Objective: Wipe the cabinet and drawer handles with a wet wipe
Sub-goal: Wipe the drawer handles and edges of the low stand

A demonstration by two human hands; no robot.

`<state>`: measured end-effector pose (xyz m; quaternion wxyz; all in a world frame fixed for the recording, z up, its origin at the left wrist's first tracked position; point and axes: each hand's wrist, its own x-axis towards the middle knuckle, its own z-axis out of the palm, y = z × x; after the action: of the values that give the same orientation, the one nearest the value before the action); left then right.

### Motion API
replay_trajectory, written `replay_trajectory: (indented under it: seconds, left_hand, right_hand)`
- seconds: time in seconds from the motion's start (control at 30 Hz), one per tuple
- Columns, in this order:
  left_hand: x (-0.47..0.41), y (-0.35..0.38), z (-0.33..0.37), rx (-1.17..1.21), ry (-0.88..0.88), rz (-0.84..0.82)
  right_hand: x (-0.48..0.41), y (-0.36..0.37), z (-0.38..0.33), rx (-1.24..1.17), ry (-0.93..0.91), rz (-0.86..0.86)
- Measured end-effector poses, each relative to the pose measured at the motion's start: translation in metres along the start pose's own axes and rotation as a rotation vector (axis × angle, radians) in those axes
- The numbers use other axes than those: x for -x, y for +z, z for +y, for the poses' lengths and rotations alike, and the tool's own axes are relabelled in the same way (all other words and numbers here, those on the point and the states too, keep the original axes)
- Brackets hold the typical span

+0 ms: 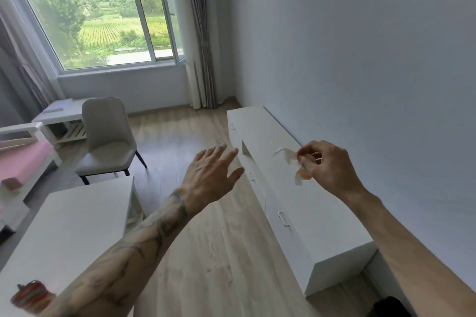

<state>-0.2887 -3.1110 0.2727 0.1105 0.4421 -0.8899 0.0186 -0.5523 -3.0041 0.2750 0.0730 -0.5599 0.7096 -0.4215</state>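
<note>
Here, your right hand pinches the wet wipe over the white cabinet, left hand empty, fingers apart; wiping looks unstarted, so reach down to the nearest handle.

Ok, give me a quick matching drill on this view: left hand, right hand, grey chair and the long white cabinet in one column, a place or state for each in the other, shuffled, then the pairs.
1. left hand
2. right hand
3. grey chair
4. long white cabinet

A. runs along the right wall
B. fingers spread, holding nothing
C. stands on the wooden floor, left of both hands
D. pinches the wet wipe

Pairs: 1-B, 2-D, 3-C, 4-A.
</note>
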Motion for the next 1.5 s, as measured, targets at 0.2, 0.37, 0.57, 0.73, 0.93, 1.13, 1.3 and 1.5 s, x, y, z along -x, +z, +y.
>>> replay_trajectory:
  seconds: [0.2, 0.37, 0.57, 0.73, 0.93, 1.13, 1.3, 1.5]
  left_hand:
    - [-0.128, 0.026, -0.086, 0.011, 0.063, -0.026]
    - [-0.24, 0.077, -0.15, 0.04, 0.186, -0.078]
    - [-0.363, 0.139, -0.193, 0.071, 0.405, -0.161]
    - [-0.447, 0.189, -0.193, 0.103, 0.604, -0.225]
    - [-0.522, 0.28, -0.169, 0.117, 0.757, -0.285]
    - [-0.568, 0.398, -0.142, 0.107, 0.903, -0.392]
    - [-0.587, 0.522, -0.114, 0.162, 1.061, -0.425]
    - [-0.584, 0.694, -0.087, 0.215, 1.276, -0.352]
  right_hand:
    - [-0.121, 0.069, 0.008, 0.013, 0.076, 0.034]
    - [-0.193, 0.129, 0.026, 0.053, 0.185, 0.112]
    - [-0.24, 0.182, 0.05, 0.079, 0.406, 0.244]
    - [-0.265, 0.207, 0.077, 0.118, 0.581, 0.357]
    - [-0.284, 0.242, 0.143, 0.066, 0.765, 0.502]
    - [-0.272, 0.309, 0.223, 0.029, 0.956, 0.614]
    - [-0.244, 0.382, 0.291, 0.093, 1.078, 0.744]
    - [-0.195, 0.487, 0.392, 0.114, 1.16, 0.883]
